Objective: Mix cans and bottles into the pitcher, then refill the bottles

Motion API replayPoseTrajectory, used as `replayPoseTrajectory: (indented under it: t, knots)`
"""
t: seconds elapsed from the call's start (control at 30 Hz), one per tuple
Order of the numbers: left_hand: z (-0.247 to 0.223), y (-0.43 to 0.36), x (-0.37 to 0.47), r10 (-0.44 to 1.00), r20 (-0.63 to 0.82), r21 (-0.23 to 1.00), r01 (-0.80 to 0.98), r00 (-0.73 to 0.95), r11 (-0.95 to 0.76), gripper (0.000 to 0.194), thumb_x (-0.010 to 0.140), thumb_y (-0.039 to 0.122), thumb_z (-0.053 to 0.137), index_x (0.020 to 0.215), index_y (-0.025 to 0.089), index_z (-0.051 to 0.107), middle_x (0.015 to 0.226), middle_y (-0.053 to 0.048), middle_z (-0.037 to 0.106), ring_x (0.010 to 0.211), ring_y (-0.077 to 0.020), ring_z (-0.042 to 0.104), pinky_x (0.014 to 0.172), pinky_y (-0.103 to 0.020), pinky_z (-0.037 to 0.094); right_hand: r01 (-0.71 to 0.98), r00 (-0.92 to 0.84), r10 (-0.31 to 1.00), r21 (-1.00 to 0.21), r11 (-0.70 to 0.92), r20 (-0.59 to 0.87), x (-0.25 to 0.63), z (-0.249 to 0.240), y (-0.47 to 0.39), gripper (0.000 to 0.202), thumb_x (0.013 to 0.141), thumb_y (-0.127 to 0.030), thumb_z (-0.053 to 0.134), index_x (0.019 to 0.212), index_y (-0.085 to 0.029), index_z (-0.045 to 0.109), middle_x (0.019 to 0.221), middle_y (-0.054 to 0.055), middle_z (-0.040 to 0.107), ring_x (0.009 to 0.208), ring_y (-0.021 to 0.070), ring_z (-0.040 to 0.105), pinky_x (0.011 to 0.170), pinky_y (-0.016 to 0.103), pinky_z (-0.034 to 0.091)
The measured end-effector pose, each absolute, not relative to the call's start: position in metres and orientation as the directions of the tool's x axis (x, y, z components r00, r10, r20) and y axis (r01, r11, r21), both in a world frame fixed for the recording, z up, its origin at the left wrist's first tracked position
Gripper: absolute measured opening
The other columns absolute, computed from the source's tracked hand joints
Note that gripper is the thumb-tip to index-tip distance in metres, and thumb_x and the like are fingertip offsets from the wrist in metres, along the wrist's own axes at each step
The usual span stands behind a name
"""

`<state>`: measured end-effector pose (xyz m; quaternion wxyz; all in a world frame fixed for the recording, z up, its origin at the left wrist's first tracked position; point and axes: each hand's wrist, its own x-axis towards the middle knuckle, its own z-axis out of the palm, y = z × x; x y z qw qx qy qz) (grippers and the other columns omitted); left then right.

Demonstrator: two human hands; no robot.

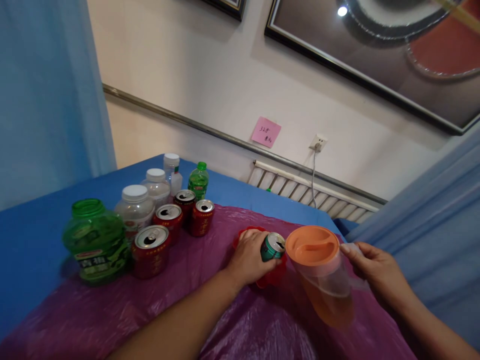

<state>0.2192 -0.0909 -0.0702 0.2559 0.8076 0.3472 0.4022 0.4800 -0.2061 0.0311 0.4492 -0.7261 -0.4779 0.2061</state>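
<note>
My left hand (249, 255) is wrapped round a green drinks can (270, 248), its opened top tilted toward the pitcher. Under the can and hand shows the edge of a red dish or funnel (272, 279), mostly hidden. My right hand (378, 267) grips the handle of a clear pitcher (326, 287) with an orange lid (312, 245). The pitcher leans with its lid close to the can's top, and amber liquid fills its lower part. Whether any liquid is flowing I cannot tell.
Several opened red cans (150, 255) stand at the left beside a large green bottle (95, 245), white-capped clear jars (135, 210) and a small green bottle (198, 181). Purple plastic sheeting (180, 305) covers part of the blue table (30, 250). Behind are a radiator (285, 182) and blue curtains (52, 90).
</note>
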Motion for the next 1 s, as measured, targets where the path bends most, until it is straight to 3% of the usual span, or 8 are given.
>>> replayPoseTrajectory:
  t: [1.0]
  knots:
    - [-0.0687, -0.0924, 0.2193, 0.781, 0.465, 0.698, 0.369, 0.418, -0.614, 0.046, 0.069, 0.030, 0.081, 0.113, 0.026, 0.067, 0.110, -0.004, 0.070, 0.109, -0.0285, 0.059, 0.100, -0.042, 0.041, 0.533, 0.447, 0.884, -0.835, -0.138, 0.139, 0.4755, 0.0323, -0.2029, 0.052, 0.069, -0.066, 0.075, 0.054, -0.020, 0.054, 0.054, -0.004, 0.040, 0.055, 0.0118, 0.033, 0.051, 0.026, 0.028]
